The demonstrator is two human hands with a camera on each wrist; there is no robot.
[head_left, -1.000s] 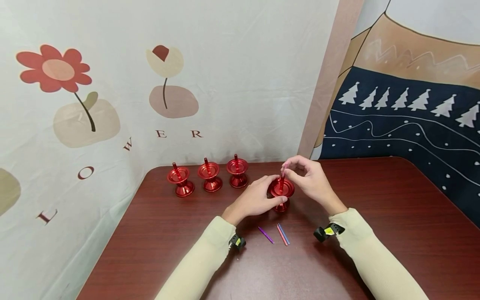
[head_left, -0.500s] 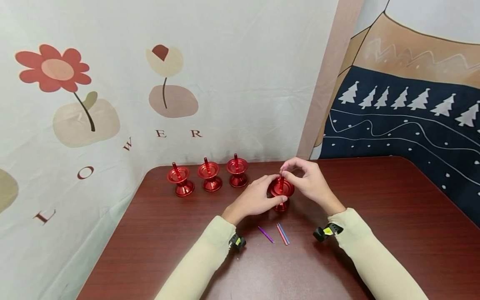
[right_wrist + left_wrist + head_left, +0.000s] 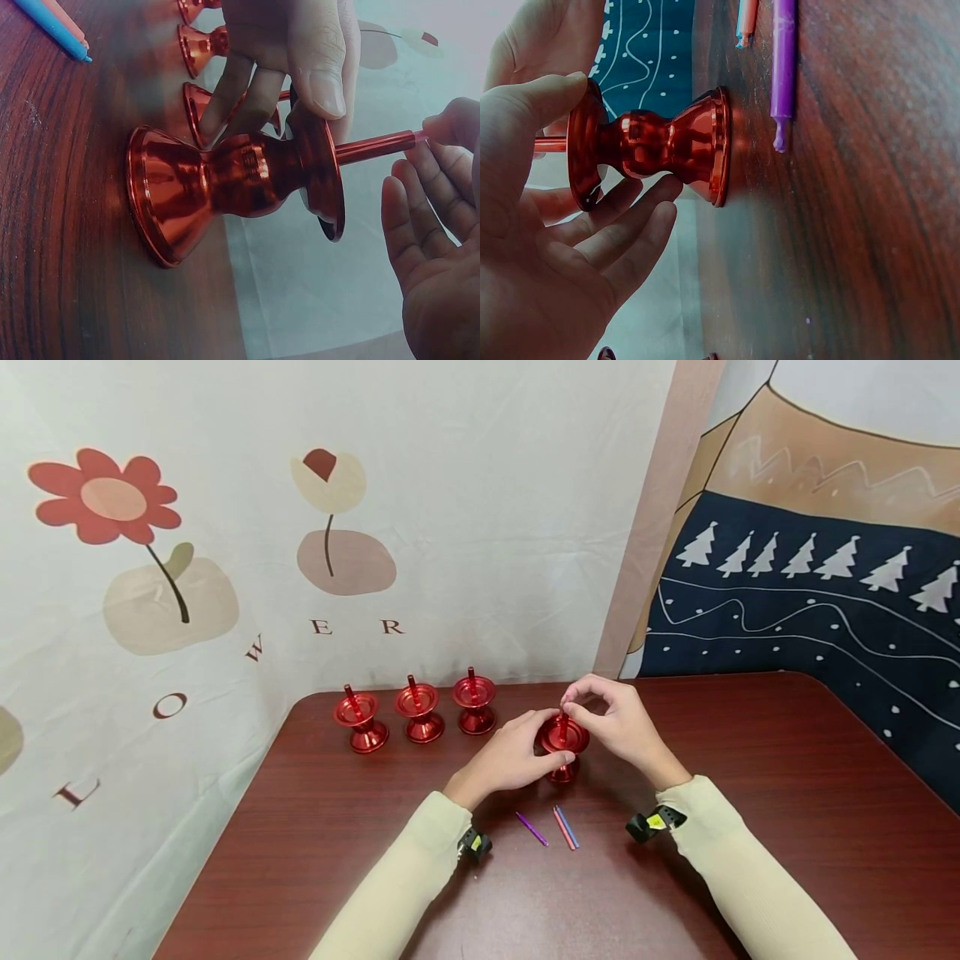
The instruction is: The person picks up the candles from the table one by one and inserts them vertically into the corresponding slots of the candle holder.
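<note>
A shiny red metal candle holder (image 3: 564,742) stands upright on the table. My left hand (image 3: 510,753) grips its dish from the left, thumb on the rim, other fingers round the far side. From the dish rises a thin red tube (image 3: 375,148). At its top my right hand (image 3: 621,718) pinches a thin pink candle (image 3: 421,136) between thumb and fingertip. Only a short pink end shows there, sitting in the tube's mouth. Nearer the person lie a purple candle (image 3: 532,829), a coral candle (image 3: 562,827) and a blue candle (image 3: 568,827).
Three matching holders stand in a row at the back left: a left one (image 3: 362,722), a middle one (image 3: 421,714) and a right one (image 3: 475,703). Behind the brown table (image 3: 300,860) hangs a pale printed cloth (image 3: 487,527), with a dark tree-patterned one (image 3: 810,618) at right.
The pink candle has gone down from above the tube into its mouth, the right hand lowering slightly with it. My left hand keeps its hold on the candle holder.
</note>
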